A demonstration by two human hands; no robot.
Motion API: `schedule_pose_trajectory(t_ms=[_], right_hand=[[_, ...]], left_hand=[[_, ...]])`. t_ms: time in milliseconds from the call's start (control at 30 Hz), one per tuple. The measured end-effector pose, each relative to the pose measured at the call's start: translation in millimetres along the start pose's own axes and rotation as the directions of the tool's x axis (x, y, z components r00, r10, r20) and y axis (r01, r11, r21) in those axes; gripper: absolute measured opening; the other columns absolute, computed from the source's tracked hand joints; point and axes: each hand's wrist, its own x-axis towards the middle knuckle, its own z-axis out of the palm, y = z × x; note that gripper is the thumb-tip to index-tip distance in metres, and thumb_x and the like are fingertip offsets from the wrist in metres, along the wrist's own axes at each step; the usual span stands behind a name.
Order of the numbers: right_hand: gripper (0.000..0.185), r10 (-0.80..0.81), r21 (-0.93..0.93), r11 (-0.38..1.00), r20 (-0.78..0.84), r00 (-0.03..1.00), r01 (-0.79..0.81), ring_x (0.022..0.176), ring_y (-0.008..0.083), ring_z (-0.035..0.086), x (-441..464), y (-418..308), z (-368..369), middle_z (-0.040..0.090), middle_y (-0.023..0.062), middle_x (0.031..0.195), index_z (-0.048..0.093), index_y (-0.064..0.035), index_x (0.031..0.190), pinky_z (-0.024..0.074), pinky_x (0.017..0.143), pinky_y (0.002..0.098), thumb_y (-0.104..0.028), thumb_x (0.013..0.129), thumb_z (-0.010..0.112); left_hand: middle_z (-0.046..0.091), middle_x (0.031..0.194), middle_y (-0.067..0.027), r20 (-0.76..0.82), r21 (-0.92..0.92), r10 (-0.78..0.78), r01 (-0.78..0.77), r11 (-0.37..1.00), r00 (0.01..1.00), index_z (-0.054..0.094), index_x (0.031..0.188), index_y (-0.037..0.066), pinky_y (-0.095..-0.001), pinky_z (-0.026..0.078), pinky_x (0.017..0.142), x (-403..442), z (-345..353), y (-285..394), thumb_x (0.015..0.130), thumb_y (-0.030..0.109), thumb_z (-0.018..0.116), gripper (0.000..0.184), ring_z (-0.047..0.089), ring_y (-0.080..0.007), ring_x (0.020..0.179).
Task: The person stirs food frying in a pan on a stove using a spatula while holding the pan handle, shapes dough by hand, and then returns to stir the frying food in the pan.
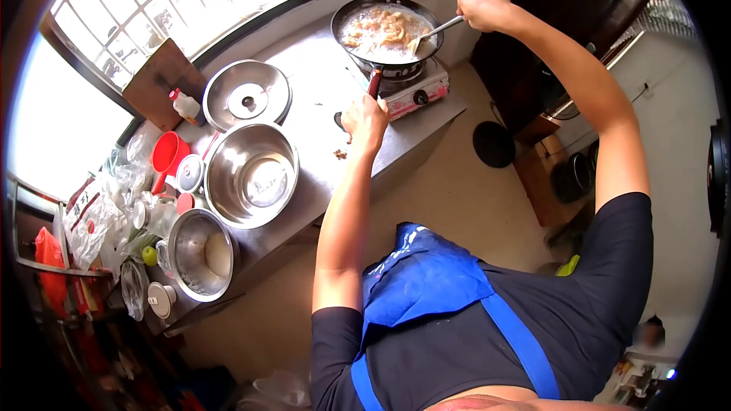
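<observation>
A dark wok (336, 29) sits on a portable gas stove (426, 93) at the far end of the counter. Pale food pieces (390, 28) lie in bubbling, foamy liquid inside it. My left hand (366, 119) is closed around the wok's reddish-brown handle (374, 84). Stretched out to the right of the wok, my right hand (485, 7) grips a metal-handled spatula (445, 26). The spatula's head dips into the food and is partly hidden. No flame is visible under the wok.
Steel bowls (288, 175) line the counter (324, 110), with a red dipper (169, 152), a bottle (185, 106) and a leaning cutting board (162, 84) behind. Plastic bags (99, 217) crowd the left end. A barred window (175, 7) is alongside.
</observation>
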Motion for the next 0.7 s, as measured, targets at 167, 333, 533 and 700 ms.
schedule_pose_trajectory(t_ms=[167,333,533,700], right_hand=[[0.007,0.027,-0.085,0.996,0.077,0.997,-0.02,0.078,0.0332,0.072,-6,-15,-3,0.073,0.0155,0.079,0.072,-0.0047,0.073,0.0555,0.065,0.0428,-0.003,0.071,0.066],[0.014,0.06,-0.057,0.997,0.072,0.996,-0.055,0.08,0.0349,0.073,-20,-20,31,0.073,0.018,0.083,0.073,-0.0032,0.078,0.0583,0.069,0.0441,-0.009,0.082,0.061],[0.021,0.085,0.033,0.996,0.015,0.996,-0.086,0.078,0.0364,0.073,-30,-21,90,0.073,0.0197,0.082,0.073,-0.0024,0.081,0.0587,0.07,0.0452,-0.01,0.087,0.054],[0.03,0.157,0.07,0.986,-0.077,0.985,-0.152,0.076,0.0373,0.072,-32,-25,134,0.072,0.0195,0.079,0.072,0.0003,0.087,0.0581,0.069,0.0474,-0.014,0.097,0.048]], left_hand=[[0.073,0.081,-0.0179,-0.154,0.109,0.115,-0.099,0.989,0.981,0.072,0.085,0.004,-0.044,0.057,0.068,1,14,-10,0.086,0.027,0.069,0.022,0.073,-0.0346,0.073],[0.073,0.09,-0.0192,0.015,0.115,0.027,-0.029,0.993,1.0,0.069,0.099,0.004,-0.0459,0.058,0.075,9,11,-8,0.084,0.026,0.073,0.028,0.073,-0.0361,0.083],[0.073,0.087,-0.0202,-0.035,0.093,0.093,-0.089,0.992,0.995,0.068,0.099,0.004,-0.046,0.058,0.074,7,9,-12,0.082,0.017,0.071,0.022,0.072,-0.0367,0.081],[0.072,0.083,-0.0201,-0.038,0.121,0.127,-0.122,0.985,0.991,0.067,0.092,0.004,-0.0447,0.057,0.071,6,5,-11,0.084,0.01,0.064,0.011,0.072,-0.036,0.076]])
